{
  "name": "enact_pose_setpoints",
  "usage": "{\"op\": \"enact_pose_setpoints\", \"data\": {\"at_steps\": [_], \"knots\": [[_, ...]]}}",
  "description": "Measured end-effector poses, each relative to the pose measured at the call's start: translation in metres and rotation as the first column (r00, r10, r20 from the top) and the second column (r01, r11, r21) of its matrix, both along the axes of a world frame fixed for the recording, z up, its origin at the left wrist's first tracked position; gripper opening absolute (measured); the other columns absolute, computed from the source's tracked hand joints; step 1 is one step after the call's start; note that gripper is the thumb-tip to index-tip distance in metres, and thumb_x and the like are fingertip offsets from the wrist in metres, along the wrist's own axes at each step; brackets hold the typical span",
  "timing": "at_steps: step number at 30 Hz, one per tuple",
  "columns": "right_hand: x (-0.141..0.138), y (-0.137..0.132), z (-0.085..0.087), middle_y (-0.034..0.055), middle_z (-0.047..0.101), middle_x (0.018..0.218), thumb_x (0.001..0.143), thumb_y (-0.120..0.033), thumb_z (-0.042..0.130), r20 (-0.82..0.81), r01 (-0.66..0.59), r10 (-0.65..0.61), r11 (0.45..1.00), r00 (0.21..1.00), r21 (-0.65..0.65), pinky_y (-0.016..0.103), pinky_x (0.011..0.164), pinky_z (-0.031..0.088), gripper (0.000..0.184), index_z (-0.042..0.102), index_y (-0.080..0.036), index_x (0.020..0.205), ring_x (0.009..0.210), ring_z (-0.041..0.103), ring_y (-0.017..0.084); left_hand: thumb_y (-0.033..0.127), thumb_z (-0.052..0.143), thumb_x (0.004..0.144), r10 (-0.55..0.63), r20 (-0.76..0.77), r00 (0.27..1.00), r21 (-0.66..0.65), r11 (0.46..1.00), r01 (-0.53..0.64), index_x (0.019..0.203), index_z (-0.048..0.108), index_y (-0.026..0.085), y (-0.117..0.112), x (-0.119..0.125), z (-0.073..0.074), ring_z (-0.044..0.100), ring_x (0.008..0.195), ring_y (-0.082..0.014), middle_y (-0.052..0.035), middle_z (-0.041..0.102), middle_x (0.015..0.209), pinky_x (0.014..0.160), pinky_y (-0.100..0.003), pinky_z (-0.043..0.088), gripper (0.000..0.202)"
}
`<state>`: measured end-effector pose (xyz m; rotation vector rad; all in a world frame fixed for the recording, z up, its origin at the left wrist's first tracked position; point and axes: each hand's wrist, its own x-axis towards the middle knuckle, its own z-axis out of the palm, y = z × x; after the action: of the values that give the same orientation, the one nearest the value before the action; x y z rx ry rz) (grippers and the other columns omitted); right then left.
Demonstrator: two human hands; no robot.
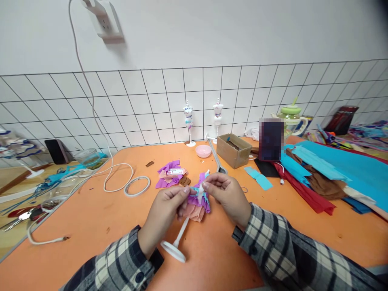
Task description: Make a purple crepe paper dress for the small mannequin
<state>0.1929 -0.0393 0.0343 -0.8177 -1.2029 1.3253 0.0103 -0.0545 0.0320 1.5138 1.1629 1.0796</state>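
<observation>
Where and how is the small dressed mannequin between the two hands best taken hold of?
Probably pinch the mannequin by its bare white stem, coming from the near side: the stem is thin and uncovered between peach ruffle and round base, and it leans, base toward the person.

Bright, even light; soft shadow beside socket [105, 23]; edges stretched, blurred.

small label [175, 171] on folded paper [164, 174] — print too tiny, unreadable
</observation>
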Motion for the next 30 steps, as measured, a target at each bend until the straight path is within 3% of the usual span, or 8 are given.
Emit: {"op": "enact_pose_setpoints", "data": {"at_steps": [3,7,11,18,23,26,28,30], "knots": [[0.002,-0.001,0.002,0.0014,0.067,0.069,0.069,-0.040,0.079,0.076,0.026,-0.033,0.995,0.997,0.094,0.025,0.059,0.047,0.025,0.070,-0.017,0.075,0.062,0.057,0.012,0.053,0.058,0.085,0.072,0.045,0.996,-0.048,0.996,-0.070,0.075,0.065,0.016,0.003,-0.003,0.004,0.028,0.036,-0.0073,0.0080,0.036,0.043,0.036,-0.019,0.023,0.039],[-0.002,-0.007,0.000,0.0024,0.067,0.064,0.068,-0.039,0.078,0.205,-0.070,0.055,0.995,0.977,0.066,0.025,0.052,0.045,0.024,0.072,-0.017,0.074,0.055,0.056,0.012,0.044,0.062,0.085,0.038,-0.202,0.979,0.216,0.976,0.007,0.080,0.071,0.016,-0.005,-0.002,0.015,0.047,0.046,-0.0104,0.0010,0.057,0.054,0.045,-0.021,0.035,0.030],[-0.007,-0.012,-0.006,0.0023,0.066,0.063,0.077,-0.034,0.069,0.321,-0.059,0.030,0.995,0.947,0.082,0.025,0.050,0.042,0.016,0.073,-0.019,0.078,0.053,0.054,0.013,0.028,0.059,0.087,0.188,-0.458,0.869,0.479,0.876,0.063,0.081,0.071,0.018,-0.012,-0.002,0.016,0.056,0.056,-0.0133,-0.0021,0.066,0.064,0.055,-0.024,0.041,0.017],[-0.007,-0.011,-0.006,-0.0007,0.056,0.064,0.074,-0.022,0.071,0.479,0.072,-0.256,0.927,0.840,0.369,0.025,0.051,0.034,0.002,0.073,-0.021,0.073,0.051,0.040,0.009,0.020,0.055,0.087,0.188,-0.534,0.824,0.532,0.832,0.155,0.078,0.067,0.018,-0.011,-0.004,0.014,0.056,0.056,-0.0125,-0.0001,0.063,0.063,0.055,-0.023,0.040,0.015],[-0.012,-0.017,-0.008,-0.0015,0.056,0.066,0.074,-0.026,0.071,0.427,0.098,-0.202,0.963,0.881,0.253,0.023,0.046,0.031,0.009,0.072,-0.020,0.080,0.048,0.037,0.007,0.019,0.056,0.087,0.183,-0.471,0.863,0.541,0.832,0.119,0.078,0.067,0.018,-0.010,-0.003,0.017,0.057,0.056,-0.0120,0.0004,0.064,0.063,0.055,-0.023,0.042,0.014],[-0.013,-0.019,-0.007,-0.0020,0.060,0.073,0.075,-0.028,0.071,0.349,0.068,-0.113,0.988,0.930,0.139,0.021,0.042,0.029,0.024,0.068,-0.021,0.097,0.045,0.036,0.006,0.020,0.057,0.087,0.179,-0.422,0.889,0.557,0.824,0.099,0.076,0.067,0.017,-0.012,-0.003,0.018,0.057,0.055,-0.0117,0.0003,0.063,0.061,0.055,-0.022,0.043,0.016],[-0.011,-0.018,-0.006,-0.0016,0.062,0.081,0.076,-0.027,0.070,0.275,0.048,-0.074,0.994,0.959,0.100,0.020,0.043,0.032,0.037,0.062,-0.023,0.112,0.045,0.037,0.005,0.020,0.057,0.088,0.159,-0.414,0.896,0.559,0.821,0.113,0.074,0.067,0.017,-0.014,-0.002,0.019,0.057,0.056,-0.0118,0.0000,0.063,0.061,0.057,-0.023,0.044,0.017],[-0.008,-0.016,-0.005,-0.0015,0.062,0.080,0.077,-0.027,0.069,0.250,0.005,-0.032,0.994,0.968,0.108,0.020,0.045,0.035,0.035,0.062,-0.023,0.112,0.046,0.039,0.005,0.021,0.057,0.088,0.138,-0.427,0.893,0.553,0.822,0.138,0.074,0.067,0.017,-0.015,-0.001,0.019,0.058,0.057,-0.0122,-0.0005,0.064,0.062,0.058,-0.023,0.045,0.017]]}}
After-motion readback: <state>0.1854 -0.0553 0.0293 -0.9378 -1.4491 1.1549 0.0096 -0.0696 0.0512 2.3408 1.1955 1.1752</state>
